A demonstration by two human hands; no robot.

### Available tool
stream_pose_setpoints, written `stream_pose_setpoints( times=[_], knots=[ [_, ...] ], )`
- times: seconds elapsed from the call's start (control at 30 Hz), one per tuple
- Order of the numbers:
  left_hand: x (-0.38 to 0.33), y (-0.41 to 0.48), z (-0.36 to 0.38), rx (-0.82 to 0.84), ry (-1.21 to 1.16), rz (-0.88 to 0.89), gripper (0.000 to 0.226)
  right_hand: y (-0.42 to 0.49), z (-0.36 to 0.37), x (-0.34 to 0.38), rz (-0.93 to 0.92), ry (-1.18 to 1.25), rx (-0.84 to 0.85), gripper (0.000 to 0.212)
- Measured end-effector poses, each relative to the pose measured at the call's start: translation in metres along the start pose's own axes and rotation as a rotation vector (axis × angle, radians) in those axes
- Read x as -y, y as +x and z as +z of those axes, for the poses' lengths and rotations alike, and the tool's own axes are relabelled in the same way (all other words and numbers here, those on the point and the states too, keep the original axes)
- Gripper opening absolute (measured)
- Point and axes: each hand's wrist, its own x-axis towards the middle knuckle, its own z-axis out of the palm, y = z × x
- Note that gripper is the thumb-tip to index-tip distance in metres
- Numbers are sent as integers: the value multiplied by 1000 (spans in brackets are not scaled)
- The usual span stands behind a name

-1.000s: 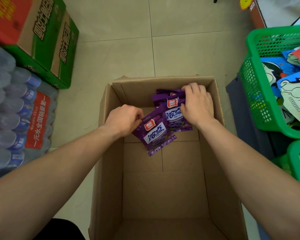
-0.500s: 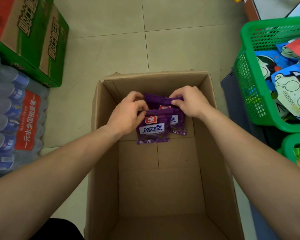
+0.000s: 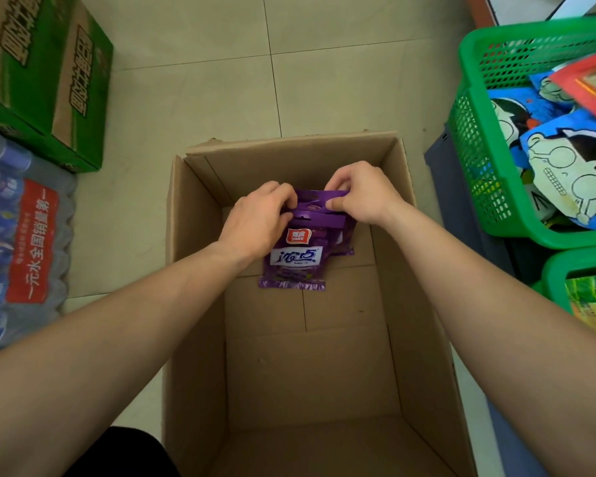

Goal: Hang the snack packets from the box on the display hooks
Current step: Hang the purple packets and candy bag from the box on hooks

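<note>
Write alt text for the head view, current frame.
The left hand and right hand pinch the tops of a stack of purple snack packets inside an open cardboard box on a tiled floor. To its right stand green baskets of goods; to its left, bottled water.

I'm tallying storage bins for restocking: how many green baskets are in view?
2. One green basket stands at the upper right, holding cartoon-printed packs. The other green basket shows only a corner at the lower right edge. More may sit outside the frame.
</note>
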Motion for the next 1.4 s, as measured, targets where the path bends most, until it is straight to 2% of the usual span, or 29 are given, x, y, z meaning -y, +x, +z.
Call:
stream_pose_setpoints(
  times=[0.1,0.2,0.37,0.53,0.73,0.9,1.0,1.17,1.2,1.23,1.3,1.33,1.4],
  knots=[
    [1,-2,0,40,-14,-20,19,2,-1,2,30,8,-42,21],
    [4,-4,0,70,6,-37,27,-1,-4,5,7,7,30,14],
    [11,-4,0,95,79,-53,18,-7,-8,10,-16,-8,72,12],
    [20,-9,-11,115,132,-38,18,-9,-22,3,10,-95,24,7],
    [15,-19,-30,67,143,35,11,-26,-20,-4,48,-341,-68,7],
    [-3,-26,-62,139,45,-96,16,-59,-39,13,139,-294,-118,7],
    [-34,-45,-101,182,23,-102,17,-102,-64,39,179,-223,-123,15],
    [-110,-85,-208,304,26,44,23,-200,-143,111,229,-129,-104,50],
    [-130,-93,-237,313,15,70,22,-223,-164,131,240,-100,-104,49],
    [-151,-100,-267,315,9,93,21,-245,-185,149,240,-79,-118,39],
    [-194,-114,-327,318,4,129,20,-292,-229,188,231,-90,-128,6],
    [-217,-121,-356,313,9,134,20,-315,-250,207,241,-99,-140,16],
    [-259,-135,-409,313,44,141,22,-360,-291,245,244,-94,-169,17]
  ],
)
